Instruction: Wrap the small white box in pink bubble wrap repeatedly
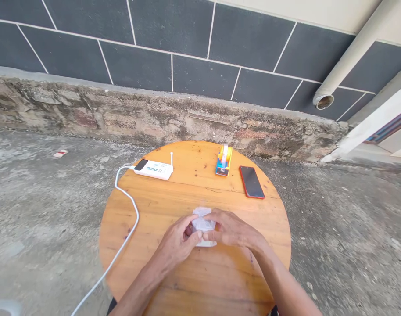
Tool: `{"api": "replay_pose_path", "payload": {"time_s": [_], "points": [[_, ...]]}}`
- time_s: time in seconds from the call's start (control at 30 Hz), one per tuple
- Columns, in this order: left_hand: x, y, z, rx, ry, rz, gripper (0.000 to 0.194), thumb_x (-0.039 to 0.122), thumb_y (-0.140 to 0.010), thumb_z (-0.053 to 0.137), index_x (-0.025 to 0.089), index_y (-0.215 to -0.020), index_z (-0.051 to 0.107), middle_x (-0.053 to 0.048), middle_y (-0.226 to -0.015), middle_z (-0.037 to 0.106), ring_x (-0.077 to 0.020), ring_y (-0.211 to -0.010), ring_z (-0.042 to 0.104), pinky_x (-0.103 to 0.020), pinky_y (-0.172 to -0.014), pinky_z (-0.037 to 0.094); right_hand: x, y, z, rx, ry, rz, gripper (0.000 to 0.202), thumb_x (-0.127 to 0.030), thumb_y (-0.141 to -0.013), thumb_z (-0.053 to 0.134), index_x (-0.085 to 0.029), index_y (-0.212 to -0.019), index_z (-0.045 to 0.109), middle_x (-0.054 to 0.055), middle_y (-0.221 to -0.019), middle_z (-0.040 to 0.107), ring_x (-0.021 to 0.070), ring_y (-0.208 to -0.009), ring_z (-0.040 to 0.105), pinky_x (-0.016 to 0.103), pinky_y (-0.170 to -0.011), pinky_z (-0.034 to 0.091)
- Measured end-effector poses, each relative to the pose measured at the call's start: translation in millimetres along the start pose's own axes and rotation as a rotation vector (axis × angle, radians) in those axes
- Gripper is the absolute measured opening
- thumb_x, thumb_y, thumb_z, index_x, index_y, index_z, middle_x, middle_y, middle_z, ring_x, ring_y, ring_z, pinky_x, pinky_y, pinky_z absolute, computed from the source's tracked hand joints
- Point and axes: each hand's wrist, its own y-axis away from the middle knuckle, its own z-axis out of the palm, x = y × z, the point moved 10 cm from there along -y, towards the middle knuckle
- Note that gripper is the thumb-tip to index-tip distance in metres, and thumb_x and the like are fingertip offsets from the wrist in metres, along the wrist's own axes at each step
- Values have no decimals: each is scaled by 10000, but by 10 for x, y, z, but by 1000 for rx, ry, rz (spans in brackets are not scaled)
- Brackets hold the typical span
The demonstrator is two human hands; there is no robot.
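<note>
Near the middle of the round wooden table (pixel 174 199) lies a small whitish, translucent wrapped package (pixel 203 224). My left hand (pixel 179 239) grips its left side, with the thumb at the near edge and the fingers at the left. From the right, my right hand (pixel 228 227) holds the same package, its fingertips on top and its thumb close to the left thumb. What is inside the wrapping cannot be made out.
A white power bank (pixel 154 169) with a white cable (pixel 134 206) lies at the back left. Behind the package stands a yellow and blue tape dispenser (pixel 223 160). A red-edged phone (pixel 252 182) rests at the right. Beyond is a stone-based wall (pixel 137 116).
</note>
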Motion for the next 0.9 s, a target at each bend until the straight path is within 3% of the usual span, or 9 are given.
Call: {"api": "replay_pose_path", "payload": {"time_s": [0.2, 0.37, 0.63, 0.73, 0.83, 0.9], "points": [[-20, -161, -57, 46, -54, -4, 258, 337, -867, 435, 180, -872, 640, -23, -766, 619, -156, -681, 547, -247, -600, 405, 156, -72, -57, 197, 3, -15, 410, -505, -874, 520, -197, -1122, 626, 48, -894, 612, 161, -731, 559, 270, -665, 424], [-34, -252, -86, 75, -118, -64, 256, 341, -855, 438, 185, -801, 633, 2, -706, 597, -139, -638, 520, -228, -572, 357, 160, 16, -149, 449, 6, -52, 345, -411, -885, 549, -190, -1143, 607, 74, -983, 606, 199, -906, 554, 312, -802, 432], [-26, -133, -57, 41, -230, -97, 304, 361, -865, 429, 187, -739, 644, -6, -643, 605, -151, -610, 537, -234, -562, 360, 4, 81, 9, 388, -6, -49, 232, -305, -939, 469, -193, -965, 670, 55, -889, 635, 183, -860, 562, 294, -779, 416], [-22, 57, -46, 25, -189, -73, 275, 349, -879, 431, 200, -899, 661, -22, -743, 652, -169, -679, 583, -257, -624, 427, -88, 166, 122, 350, -6, -47, 234, -300, -942, 456, -206, -945, 671, 50, -870, 621, 182, -846, 557, 291, -767, 416], [-14, 291, -122, 135, -178, -24, 352, 364, -877, 463, 208, -1177, 561, -56, -914, 648, -194, -793, 605, -303, -704, 488, -160, 239, 227, 347, 9, -39, 228, -299, -941, 454, -212, -950, 664, 49, -874, 603, 183, -836, 550, 294, -764, 415], [22, 452, -143, 217, -210, 52, 436, 355, -856, 508, 201, -1264, 491, -102, -1074, 598, -222, -932, 593, -338, -768, 511, -204, 263, 282, 352, 14, -40, 224, -300, -939, 456, -214, -944, 662, 49, -875, 598, 184, -837, 547, 296, -765, 413]]}}
